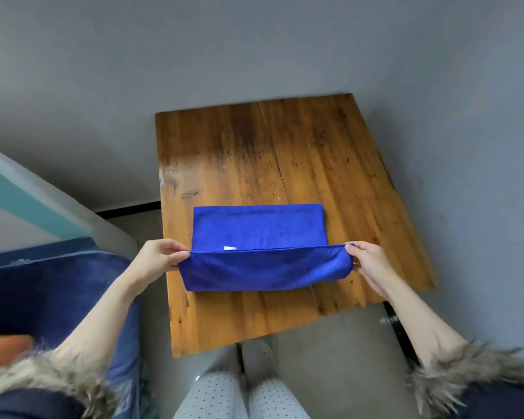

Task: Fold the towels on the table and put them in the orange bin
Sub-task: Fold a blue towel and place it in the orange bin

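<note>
**First onlooker:** On the wooden desk [315, 152], head view: one blue towel [259, 228] lies toward the near half of the top. Its far portion rests flat on the wood; its near portion is lifted and curves over toward the far edge, forming a rounded roll along the front.

**Second onlooker:** And the two hands?

**First onlooker:** Left hand [156, 257]: grip closed on the towel's left near corner, thumb above, fingers beneath the cloth. Right hand [368, 261]: grip closed on the right near corner in the same pinch. Both hold the raised edge level, just above the flat layer, stretched straight between them.

**Second onlooker:** Anything showing on the flat layer?

**First onlooker:** A small white tag [229, 247], just beyond the raised edge, left of centre. I cannot read it.

**Second onlooker:** Surroundings?

**First onlooker:** Grey wall [254, 49] behind the desk. At left, a dark blue upholstered seat [58, 285] stands beside the desk. At the lower left edge, an orange shape [3, 349], blurred; whether it is the bin I cannot tell. Fur-trimmed cuffs [466, 373] frame both forearms. Below the desk's near edge, dotted grey trouser legs [218, 394] and the grey floor [330, 343].
</note>
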`<state>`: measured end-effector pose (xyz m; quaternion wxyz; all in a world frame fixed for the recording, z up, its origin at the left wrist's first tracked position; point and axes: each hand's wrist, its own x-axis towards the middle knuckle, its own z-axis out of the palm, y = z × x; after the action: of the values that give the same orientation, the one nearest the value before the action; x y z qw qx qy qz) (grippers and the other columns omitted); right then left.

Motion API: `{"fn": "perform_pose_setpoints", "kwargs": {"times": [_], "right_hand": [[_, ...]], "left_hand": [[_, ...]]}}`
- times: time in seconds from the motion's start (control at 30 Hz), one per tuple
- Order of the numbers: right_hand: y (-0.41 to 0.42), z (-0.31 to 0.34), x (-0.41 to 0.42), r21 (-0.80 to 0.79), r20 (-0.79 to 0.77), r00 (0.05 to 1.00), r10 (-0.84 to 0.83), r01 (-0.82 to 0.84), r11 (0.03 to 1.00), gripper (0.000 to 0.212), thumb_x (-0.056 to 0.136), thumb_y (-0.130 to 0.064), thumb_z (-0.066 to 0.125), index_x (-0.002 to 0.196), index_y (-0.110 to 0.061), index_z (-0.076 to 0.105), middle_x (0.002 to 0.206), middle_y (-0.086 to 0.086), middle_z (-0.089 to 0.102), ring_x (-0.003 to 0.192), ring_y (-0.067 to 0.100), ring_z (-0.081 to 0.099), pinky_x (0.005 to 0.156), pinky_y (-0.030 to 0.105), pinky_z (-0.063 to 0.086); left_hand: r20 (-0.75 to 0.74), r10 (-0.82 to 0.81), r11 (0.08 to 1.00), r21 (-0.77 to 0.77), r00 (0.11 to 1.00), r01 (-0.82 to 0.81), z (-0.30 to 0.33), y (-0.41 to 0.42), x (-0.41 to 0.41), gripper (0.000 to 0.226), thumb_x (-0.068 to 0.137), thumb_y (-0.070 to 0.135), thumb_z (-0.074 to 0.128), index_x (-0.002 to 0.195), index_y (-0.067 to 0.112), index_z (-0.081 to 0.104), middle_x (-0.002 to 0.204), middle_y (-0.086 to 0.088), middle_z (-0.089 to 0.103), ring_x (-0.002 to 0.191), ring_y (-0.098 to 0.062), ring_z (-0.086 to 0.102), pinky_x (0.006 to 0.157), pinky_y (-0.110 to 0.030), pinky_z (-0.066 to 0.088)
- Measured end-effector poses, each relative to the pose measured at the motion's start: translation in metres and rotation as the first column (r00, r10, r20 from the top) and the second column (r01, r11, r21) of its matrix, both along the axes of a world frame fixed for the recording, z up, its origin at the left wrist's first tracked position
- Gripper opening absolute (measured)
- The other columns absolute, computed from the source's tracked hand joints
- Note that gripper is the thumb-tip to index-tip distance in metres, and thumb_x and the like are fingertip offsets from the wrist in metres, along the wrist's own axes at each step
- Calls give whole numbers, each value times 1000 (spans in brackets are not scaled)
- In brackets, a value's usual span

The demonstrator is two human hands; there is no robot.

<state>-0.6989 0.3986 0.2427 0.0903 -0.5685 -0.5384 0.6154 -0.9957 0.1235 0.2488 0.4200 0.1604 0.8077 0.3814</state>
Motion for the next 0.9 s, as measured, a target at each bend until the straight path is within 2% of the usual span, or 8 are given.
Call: {"fn": "perform_pose_setpoints", "kwargs": {"times": [0.17,0.27,0.37,0.53,0.77,0.9], "right_hand": [[26,-4,-31,44,-55,996,-73,76,996,12,93,-6,50,92,-6,61,91,11,63,83,21,57,70,30,45],[44,-16,-51,69,-56,994,-95,99,993,11,93,-8,51,92,-7,62,95,13,64,85,22,58,73,32,46],[58,-34,-70,71,-46,992,-119,122,990,11,92,-9,52,91,-8,63,93,12,64,83,21,58,71,31,47],[72,-57,-85,59,-32,982,-184,185,981,14,91,-6,54,83,-12,63,86,9,63,76,17,57,68,28,46],[83,-73,-93,6,-51,975,-217,217,976,11,90,-7,56,85,-11,64,85,7,65,77,14,59,70,26,47],[90,-83,-101,-3,-38,975,-218,218,976,10,89,-8,58,85,-13,66,87,4,66,78,12,61,72,24,48]], "left_hand": [[-25,54,996,78,998,-52,-9,28,-30,7,87,11,63,84,14,68,85,-4,69,77,-11,63,61,-19,55],[-54,59,994,90,997,-54,-22,49,-52,15,89,10,60,81,20,67,84,1,69,78,-9,63,62,-19,54],[-42,67,993,101,997,-62,-39,68,-70,18,90,8,59,79,20,66,83,-1,68,76,-10,62,59,-16,55],[-38,48,998,47,998,-46,-62,86,-83,18,90,11,59,79,21,67,85,-1,68,79,-11,62,66,-24,53],[-29,69,998,10,997,-69,-83,95,-92,18,90,14,59,78,23,68,84,3,67,78,-8,59,69,-25,51],[-45,80,996,-20,996,-81,-95,100,-96,15,90,19,60,78,23,69,82,7,67,74,-5,57,67,-21,48]]}}
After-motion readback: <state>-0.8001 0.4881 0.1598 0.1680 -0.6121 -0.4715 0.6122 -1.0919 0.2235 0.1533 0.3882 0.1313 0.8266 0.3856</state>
